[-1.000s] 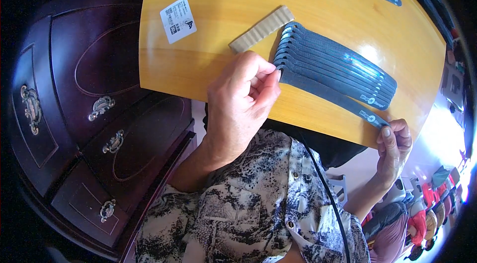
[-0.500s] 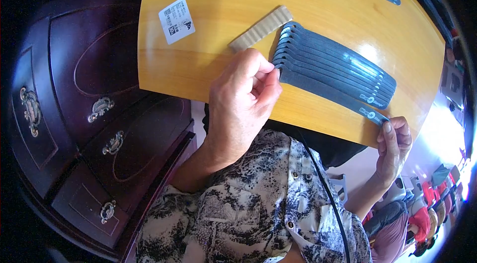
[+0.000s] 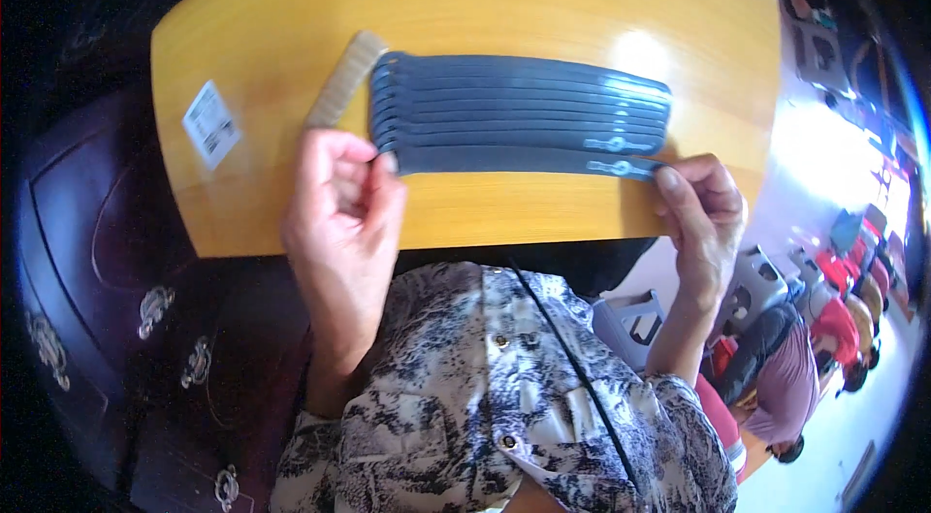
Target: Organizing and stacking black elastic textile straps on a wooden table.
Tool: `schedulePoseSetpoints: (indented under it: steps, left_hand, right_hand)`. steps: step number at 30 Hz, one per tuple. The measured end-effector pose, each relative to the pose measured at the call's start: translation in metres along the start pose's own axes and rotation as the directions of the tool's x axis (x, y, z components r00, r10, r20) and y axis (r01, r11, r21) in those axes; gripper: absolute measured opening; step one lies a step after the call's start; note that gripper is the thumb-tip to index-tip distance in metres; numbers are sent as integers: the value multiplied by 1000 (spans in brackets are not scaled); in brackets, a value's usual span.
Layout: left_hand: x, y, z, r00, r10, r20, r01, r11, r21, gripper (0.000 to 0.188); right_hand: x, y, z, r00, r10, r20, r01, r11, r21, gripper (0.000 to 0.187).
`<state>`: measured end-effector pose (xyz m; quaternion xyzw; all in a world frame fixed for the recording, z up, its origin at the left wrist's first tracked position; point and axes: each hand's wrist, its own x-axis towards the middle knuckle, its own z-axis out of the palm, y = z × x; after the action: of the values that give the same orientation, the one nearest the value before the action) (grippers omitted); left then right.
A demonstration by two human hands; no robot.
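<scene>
I see myself in a short-sleeved shirt printed in dark blue-black blotches on a pale ground, filling the lower middle of the frame. Small round buttons run down its front, and a thin dark cord crosses the chest diagonally. My left hand [image 3: 339, 212] and right hand [image 3: 703, 217] are bare, forearms uncovered.

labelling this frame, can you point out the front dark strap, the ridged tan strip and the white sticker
front dark strap [image 3: 514, 160], head view, middle of its length
ridged tan strip [image 3: 345, 80], head view, its centre
white sticker [image 3: 211, 123], head view, its centre
</scene>
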<state>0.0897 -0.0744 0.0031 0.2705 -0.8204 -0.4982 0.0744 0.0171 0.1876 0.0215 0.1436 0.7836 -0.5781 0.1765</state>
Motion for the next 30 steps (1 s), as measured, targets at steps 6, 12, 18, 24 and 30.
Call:
schedulePoseSetpoints:
  steps: [6, 12, 18, 24, 30]
  left_hand:
    - [-5, 13, 5, 997, -74, 8, 74, 997, -5, 15]
    - [-7, 14, 4, 997, -71, 19, 71, 997, -6, 16]
    - [-7, 21, 4, 993, -109, 40, 110, 994, -15, 15]
    - [-7, 20, 1, 993, -113, 44, 113, 994, -7, 14]
    - [-7, 20, 1, 993, -111, 50, 111, 994, 0, 14]
  right_hand:
    - [-4, 1, -6, 1000, -25, -12, 25, 1000, 5, 11]
    - [-3, -2, -5, 999, -25, -35, 26, 999, 31, 12]
    - [-2, -5, -5, 999, -26, -45, 27, 999, 17, 13]
    - [-2, -3, -2, 998, -29, -49, 30, 999, 33, 14]
    - [-2, -3, -1, 996, -70, -60, 67, 997, -48, 16]
